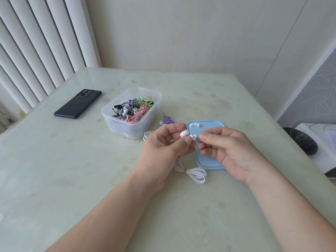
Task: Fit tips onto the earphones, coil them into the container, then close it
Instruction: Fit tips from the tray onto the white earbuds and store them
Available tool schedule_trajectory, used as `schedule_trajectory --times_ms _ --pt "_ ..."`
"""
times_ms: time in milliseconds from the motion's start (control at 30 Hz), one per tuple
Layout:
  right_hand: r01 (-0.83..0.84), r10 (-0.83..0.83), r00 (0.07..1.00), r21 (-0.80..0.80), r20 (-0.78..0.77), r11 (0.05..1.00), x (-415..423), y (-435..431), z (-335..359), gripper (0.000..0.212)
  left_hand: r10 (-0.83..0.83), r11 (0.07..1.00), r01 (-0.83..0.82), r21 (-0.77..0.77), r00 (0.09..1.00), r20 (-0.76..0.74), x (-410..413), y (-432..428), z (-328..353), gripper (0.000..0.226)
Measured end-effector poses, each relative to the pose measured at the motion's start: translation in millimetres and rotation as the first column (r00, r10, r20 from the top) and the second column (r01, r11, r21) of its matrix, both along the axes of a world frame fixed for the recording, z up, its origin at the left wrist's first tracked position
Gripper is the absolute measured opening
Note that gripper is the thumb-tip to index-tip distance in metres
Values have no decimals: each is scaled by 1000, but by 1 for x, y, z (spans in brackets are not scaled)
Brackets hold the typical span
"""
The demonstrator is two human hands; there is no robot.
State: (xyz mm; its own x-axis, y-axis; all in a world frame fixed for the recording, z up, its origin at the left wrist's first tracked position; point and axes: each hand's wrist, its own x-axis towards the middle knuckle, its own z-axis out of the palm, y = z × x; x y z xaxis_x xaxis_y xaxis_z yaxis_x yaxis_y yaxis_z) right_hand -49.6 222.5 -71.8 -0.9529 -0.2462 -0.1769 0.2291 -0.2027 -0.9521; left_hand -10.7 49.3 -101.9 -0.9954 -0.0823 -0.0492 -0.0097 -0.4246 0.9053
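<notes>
My left hand (163,148) pinches a white earbud (184,133) above the table, and its white cable hangs down to a tied coil (195,174) lying on the tabletop. Just to the right, my right hand (229,151) pinches a small white tip (195,136) at the earbud's nozzle. Beneath both hands lies the light blue lid (205,160), with three loose white tips (195,125) at its far end. The clear plastic container (131,113) stands open to the left, holding several coiled earphones in different colours.
A purple coiled earphone (168,120) lies between the container and the lid. A black phone (78,106) rests at the far left of the pale green table (72,170). A black bag (301,140) and a white object sit beyond the right edge.
</notes>
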Motion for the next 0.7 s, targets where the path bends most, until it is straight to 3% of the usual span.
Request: schedule_trajectory --times_ms 167,700 --pt "-31 32 999 -73 15 997 0 2 -2 12 -12 1000 12 -11 1000 -11 1 1 -1 28" --pt "-71 69 997 -60 -30 996 3 0 -6 19 25 1000 -25 -6 1000 -9 1 1 0 27"
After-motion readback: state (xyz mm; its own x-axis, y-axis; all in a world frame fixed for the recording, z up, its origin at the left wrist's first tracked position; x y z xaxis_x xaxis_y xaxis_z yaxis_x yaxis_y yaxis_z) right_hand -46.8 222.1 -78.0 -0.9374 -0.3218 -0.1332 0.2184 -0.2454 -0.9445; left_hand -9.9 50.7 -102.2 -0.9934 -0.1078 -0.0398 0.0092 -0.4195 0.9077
